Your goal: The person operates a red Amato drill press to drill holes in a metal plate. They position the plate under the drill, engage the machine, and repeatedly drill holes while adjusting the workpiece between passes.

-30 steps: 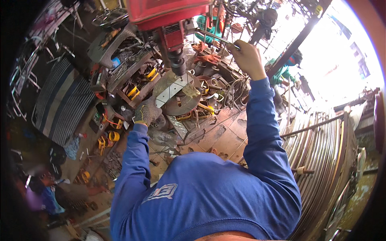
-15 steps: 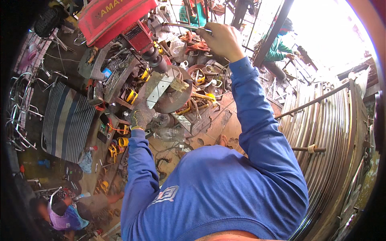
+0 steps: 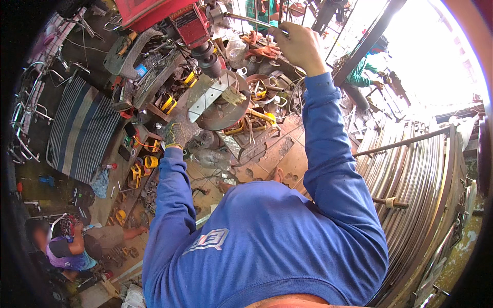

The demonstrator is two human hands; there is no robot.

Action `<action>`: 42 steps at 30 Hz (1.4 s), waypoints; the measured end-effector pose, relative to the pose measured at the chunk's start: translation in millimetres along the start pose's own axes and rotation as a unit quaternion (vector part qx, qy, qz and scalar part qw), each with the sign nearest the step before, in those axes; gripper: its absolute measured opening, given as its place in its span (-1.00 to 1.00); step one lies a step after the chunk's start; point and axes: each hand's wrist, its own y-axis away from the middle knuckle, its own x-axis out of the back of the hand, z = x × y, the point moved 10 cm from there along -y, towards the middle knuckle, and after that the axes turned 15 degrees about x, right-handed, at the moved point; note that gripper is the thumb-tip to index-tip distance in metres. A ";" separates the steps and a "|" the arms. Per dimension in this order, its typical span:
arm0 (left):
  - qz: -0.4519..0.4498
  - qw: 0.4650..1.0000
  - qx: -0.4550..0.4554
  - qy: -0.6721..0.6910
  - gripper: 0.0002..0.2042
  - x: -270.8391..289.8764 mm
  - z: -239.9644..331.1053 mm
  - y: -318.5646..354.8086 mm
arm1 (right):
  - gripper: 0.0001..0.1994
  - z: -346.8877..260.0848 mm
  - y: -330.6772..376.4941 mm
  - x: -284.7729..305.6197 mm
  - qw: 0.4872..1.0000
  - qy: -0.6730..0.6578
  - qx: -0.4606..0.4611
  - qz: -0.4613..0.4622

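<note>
In front of me stands a red drill press (image 3: 192,25), its dark chuck (image 3: 209,62) pointing down over a round metal table (image 3: 218,119). A flat, pale metal bar (image 3: 206,100) with small dark marks lies across that table, beside a worn block (image 3: 234,96). My left hand (image 3: 179,131), in a dark knitted glove, is closed at the bar's near end; its fingertips are partly hidden. Bare, my right hand (image 3: 302,46) grips the outer end of the drill press's feed lever (image 3: 250,20). The drill tip is hard to make out.
Long metal rods (image 3: 405,169) fill a rack on the right. A striped panel (image 3: 82,133) lies at left. Tools and scraps crowd the bench (image 3: 149,92). One person in green (image 3: 359,72) works at far right; another sits at lower left (image 3: 74,251). A clear plastic bag (image 3: 211,159) lies below the table.
The whole view has shifted, with the drill press higher and further right. The lever's outer end, with my right hand on it, has swung slightly toward me. My left hand stays at the bar.
</note>
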 end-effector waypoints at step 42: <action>0.026 0.998 -0.006 -0.055 -0.09 -10.2 -12.6 -23.6 | -0.59 18.5 9.6 -21.3 0.998 -0.040 -0.039 -0.016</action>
